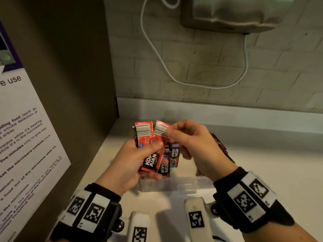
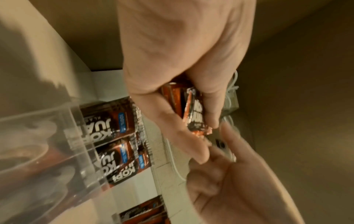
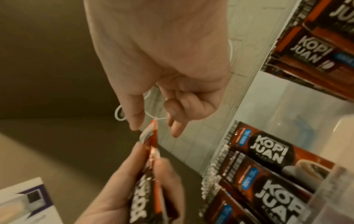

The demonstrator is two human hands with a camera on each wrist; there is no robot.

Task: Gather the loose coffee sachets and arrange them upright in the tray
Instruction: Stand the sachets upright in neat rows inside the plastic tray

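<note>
Your red-and-black "Kopi Juan" coffee sachets [image 1: 150,151] sit as a bunched stack in your left hand [image 1: 130,165], held above the near-left corner of the clear plastic tray [image 1: 174,185] on the pale countertop [image 1: 262,165]. Your left thumb lies across the front of the stack and your fingers curl round behind it, so the grip is a firm clamp with the silver crimped ends pointing up and away from you. Your right hand [image 1: 194,145] is at the top edge of the same stack: thumb and forefinger are closed in a light pinch on the crimped end of one sachet, the other fingers loosely curled under (the right wrist view shows the pinch best). More sachets [image 3: 268,163] of the same kind stand leaning in a row inside the tray, labels facing out, just below your hands. A few further sachets [image 1: 222,145] lie on the countertop behind your right wrist. Further out, a white cable [image 1: 157,49] loops down the pale brick wall [image 1: 262,67], and a printed microwave notice [image 1: 26,137] hangs on the brown side panel to your left.
</note>
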